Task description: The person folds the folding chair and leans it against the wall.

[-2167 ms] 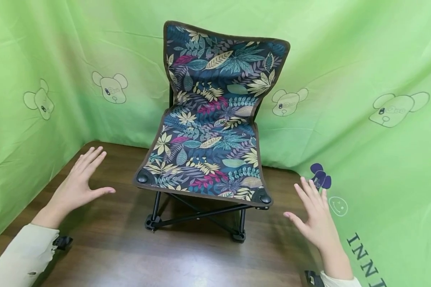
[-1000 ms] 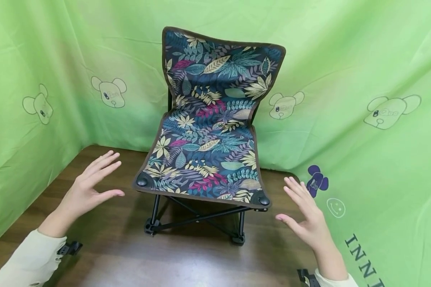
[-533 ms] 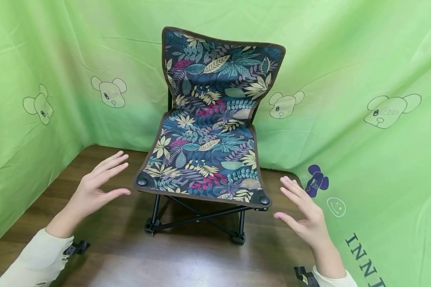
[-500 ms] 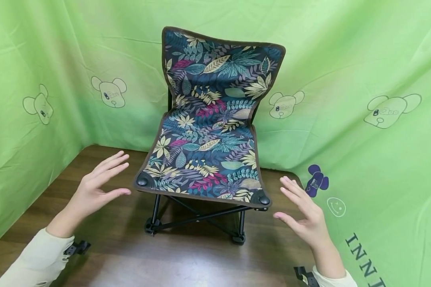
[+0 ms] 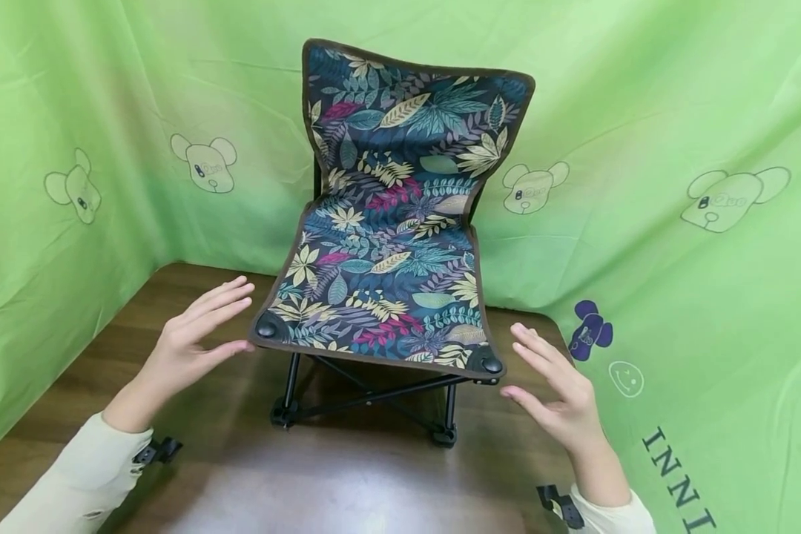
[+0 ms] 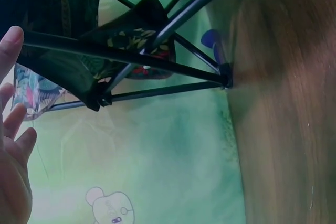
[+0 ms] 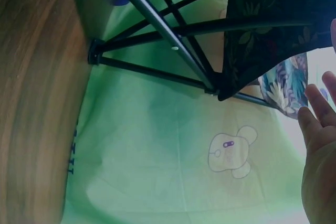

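Observation:
A small folding chair [image 5: 380, 289] with dark leaf-patterned fabric stands unfolded, facing me. Its black metal legs [image 5: 374, 400] cross beneath the seat, and they show from the side in both wrist views. To the left of the seat, my left hand [image 5: 190, 345] has its fingers extended and its thumb tip right by the front left corner. On the other side my right hand [image 5: 561, 397] is spread, thumb and fingertips close to the front right corner. Nothing is held in either hand. In the left wrist view, the left fingers [image 6: 13, 124] appear along the edge of the frame.
The chair rests on a brown wood-grain tabletop [image 5: 347, 489]. Green curtains [image 5: 641, 96] printed with bear faces hang behind it and along both sides. Black straps with mounts [image 5: 156, 450] sit at the sleeve cuffs.
Both hands have moved inward toward the chair's front corners, the left hand farther than the right. The chair has stayed in place; the head view has shifted slightly.

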### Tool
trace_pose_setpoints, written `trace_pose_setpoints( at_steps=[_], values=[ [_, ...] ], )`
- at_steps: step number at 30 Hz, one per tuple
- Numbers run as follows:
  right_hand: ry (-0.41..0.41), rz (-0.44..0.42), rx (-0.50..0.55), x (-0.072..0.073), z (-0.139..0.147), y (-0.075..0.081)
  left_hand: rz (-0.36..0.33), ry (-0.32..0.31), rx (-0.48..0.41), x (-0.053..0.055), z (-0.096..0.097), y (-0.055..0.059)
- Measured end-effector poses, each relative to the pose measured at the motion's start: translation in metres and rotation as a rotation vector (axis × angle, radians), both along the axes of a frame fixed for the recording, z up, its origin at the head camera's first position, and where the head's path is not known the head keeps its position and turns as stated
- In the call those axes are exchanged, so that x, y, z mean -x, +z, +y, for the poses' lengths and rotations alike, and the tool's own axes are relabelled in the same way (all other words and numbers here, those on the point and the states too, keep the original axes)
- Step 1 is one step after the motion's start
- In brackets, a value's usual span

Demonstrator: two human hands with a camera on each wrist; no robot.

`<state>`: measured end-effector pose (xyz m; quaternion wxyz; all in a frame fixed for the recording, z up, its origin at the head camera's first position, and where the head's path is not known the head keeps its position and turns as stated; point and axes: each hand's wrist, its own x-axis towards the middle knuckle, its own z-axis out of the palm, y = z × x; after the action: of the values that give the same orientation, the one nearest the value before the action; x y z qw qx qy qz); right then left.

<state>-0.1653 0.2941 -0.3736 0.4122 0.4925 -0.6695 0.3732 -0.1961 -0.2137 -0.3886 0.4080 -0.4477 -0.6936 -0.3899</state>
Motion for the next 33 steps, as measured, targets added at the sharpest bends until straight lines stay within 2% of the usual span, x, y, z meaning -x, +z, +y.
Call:
trace_pose_setpoints(
  at_steps=[6,21,33],
  values=[
    [0.024,-0.002,-0.016,0.004,-0.007,0.003,0.028,0.018,0.001,-0.002,0.003,0.001],
    [0.093,-0.047,-0.026,0.006,-0.015,-0.003,-0.022,-0.084,0.0,0.001,0.015,-0.002],
    [0.137,-0.054,-0.001,0.008,-0.025,-0.007,-0.021,-0.191,-0.025,0.002,0.022,0.004]
  ],
)
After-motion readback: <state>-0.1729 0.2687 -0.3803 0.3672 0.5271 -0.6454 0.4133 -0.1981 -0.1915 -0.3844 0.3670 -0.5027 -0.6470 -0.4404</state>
